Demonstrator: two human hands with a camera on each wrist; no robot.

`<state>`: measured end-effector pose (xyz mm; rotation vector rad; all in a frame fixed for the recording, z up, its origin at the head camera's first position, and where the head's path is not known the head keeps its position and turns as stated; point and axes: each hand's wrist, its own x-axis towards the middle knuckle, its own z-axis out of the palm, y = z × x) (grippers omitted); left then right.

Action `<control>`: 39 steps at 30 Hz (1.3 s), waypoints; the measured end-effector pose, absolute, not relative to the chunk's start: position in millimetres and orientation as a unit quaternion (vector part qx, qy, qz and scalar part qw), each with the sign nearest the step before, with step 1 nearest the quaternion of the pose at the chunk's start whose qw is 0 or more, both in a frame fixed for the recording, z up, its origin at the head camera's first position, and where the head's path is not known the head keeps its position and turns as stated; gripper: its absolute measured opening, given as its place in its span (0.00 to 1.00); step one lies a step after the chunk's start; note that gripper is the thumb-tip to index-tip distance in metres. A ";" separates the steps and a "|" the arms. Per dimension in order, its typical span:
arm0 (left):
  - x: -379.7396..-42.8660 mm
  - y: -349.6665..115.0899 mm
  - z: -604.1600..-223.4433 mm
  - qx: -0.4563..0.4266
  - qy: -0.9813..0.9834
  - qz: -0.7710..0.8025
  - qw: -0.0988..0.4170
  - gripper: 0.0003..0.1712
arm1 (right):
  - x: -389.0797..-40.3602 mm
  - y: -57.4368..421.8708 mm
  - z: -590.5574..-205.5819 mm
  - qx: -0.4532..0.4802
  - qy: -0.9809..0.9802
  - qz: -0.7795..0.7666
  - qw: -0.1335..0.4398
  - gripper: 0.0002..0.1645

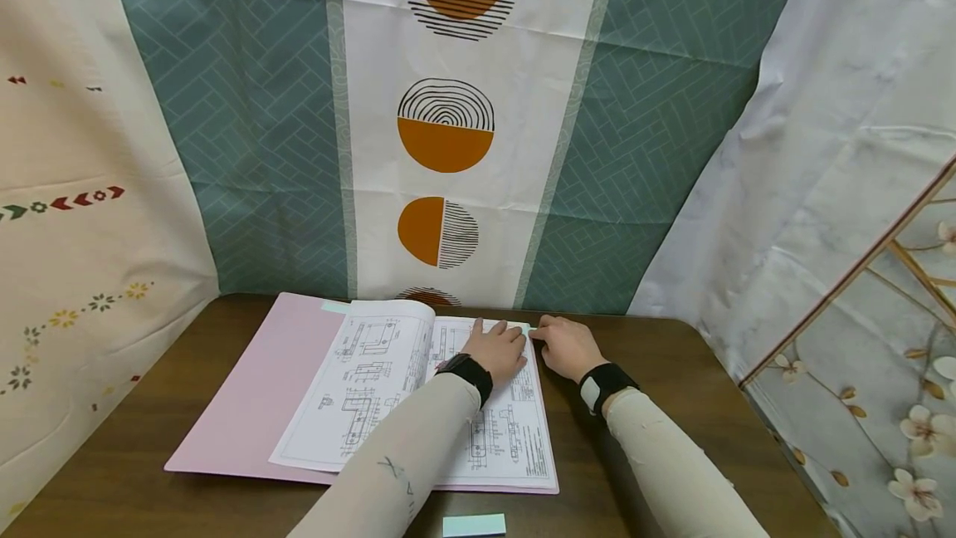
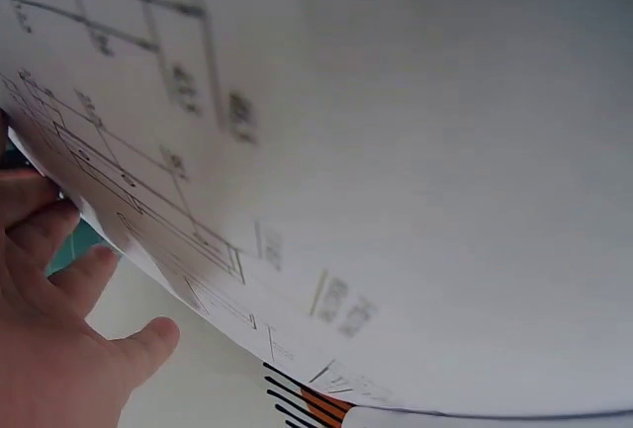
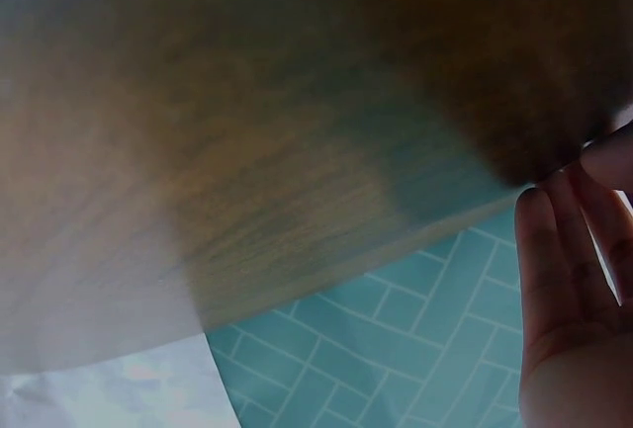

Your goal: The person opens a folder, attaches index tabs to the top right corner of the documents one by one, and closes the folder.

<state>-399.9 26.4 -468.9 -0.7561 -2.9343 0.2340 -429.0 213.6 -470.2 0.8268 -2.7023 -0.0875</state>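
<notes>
A pink folder [image 1: 246, 405] lies spread on the table with printed technical drawings inside, one page [image 1: 373, 388] turned to the left. My left hand [image 1: 496, 353] rests with spread fingers on the upper part of the right-hand page [image 1: 515, 430]; the left wrist view shows its fingers [image 2: 84, 275] beside the curved sheet. At that page's top right corner, my right hand [image 1: 571, 347] pinches a small mint sticky note [image 1: 526, 328] at the edge. In the right wrist view its thumb and fingers [image 3: 539, 250] come together, and what lies between them is mostly hidden.
A pad of mint sticky notes [image 1: 474, 525] lies at the front of the brown wooden table [image 1: 650, 438]. Another mint tab [image 1: 335, 306] shows at the top of the folder's left side. Patterned cloth [image 1: 261, 148] hangs behind the table, with more cloth at both sides.
</notes>
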 end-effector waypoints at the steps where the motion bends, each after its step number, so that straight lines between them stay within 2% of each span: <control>1: -400.3 26.5 -468.8 -0.246 -0.965 0.072 0.052 0.32 | -429.0 213.5 -470.0 0.289 -0.944 -0.029 0.157 0.22; 12: -397.6 21.2 -466.3 -0.167 -0.985 0.019 0.037 0.37 | -428.2 209.0 -469.5 0.288 -0.946 -0.019 0.147 0.23; 22: -376.5 23.6 -448.5 -0.152 -0.987 0.036 0.040 0.36 | -423.8 209.9 -466.5 0.293 -0.945 -0.022 0.140 0.22; 28: -351.4 14.2 -440.1 -0.171 -0.982 0.060 0.054 0.29 | -417.2 211.6 -462.4 0.298 -0.947 -0.041 0.116 0.23; 34: -313.6 -5.5 -437.3 -0.199 -0.972 0.078 0.097 0.23 | -411.1 204.5 -460.6 0.300 -0.945 -0.055 0.117 0.22; 39: -268.1 -18.1 -435.8 -0.235 -0.963 0.056 0.118 0.25 | -403.9 201.9 -464.5 0.283 -0.947 -0.044 0.145 0.22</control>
